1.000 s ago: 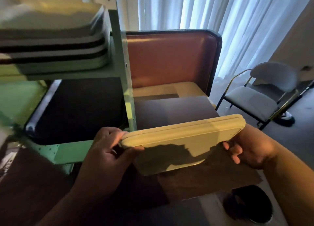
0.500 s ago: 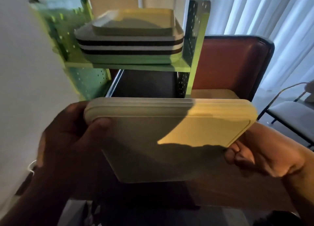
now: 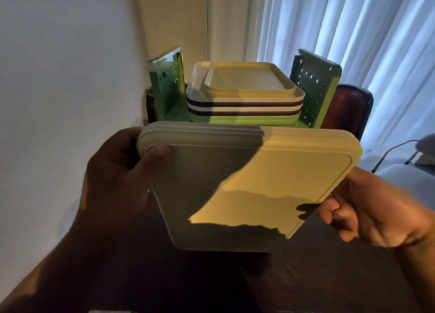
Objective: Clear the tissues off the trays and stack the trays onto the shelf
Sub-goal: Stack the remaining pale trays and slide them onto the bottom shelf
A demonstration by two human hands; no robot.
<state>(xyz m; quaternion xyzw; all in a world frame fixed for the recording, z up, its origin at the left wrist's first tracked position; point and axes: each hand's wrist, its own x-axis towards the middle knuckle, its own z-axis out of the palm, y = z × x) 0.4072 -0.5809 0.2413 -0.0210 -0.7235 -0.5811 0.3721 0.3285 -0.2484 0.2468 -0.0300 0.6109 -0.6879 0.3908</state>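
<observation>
I hold a small stack of cream trays [image 3: 270, 178] between both hands, tilted with the far edge up, just in front of the shelf. My left hand [image 3: 117, 178] grips the left edge, thumb on top. My right hand [image 3: 367, 209] grips the right near edge, fingers curled under. Behind them a green perforated metal shelf [image 3: 315, 86] carries a pile of trays [image 3: 244, 96]: cream on top, white, dark brown and light green below. No tissue shows on any tray.
A white wall [image 3: 58, 77] runs close on the left. White curtains [image 3: 353, 30] hang behind the shelf. A brown padded seat back [image 3: 348, 105] stands to the shelf's right, and a chair [image 3: 404, 169] sits at the far right edge.
The trays in my hands have risen toward the shelf's top level. My view has lifted and turned left, so the piled trays now show from above.
</observation>
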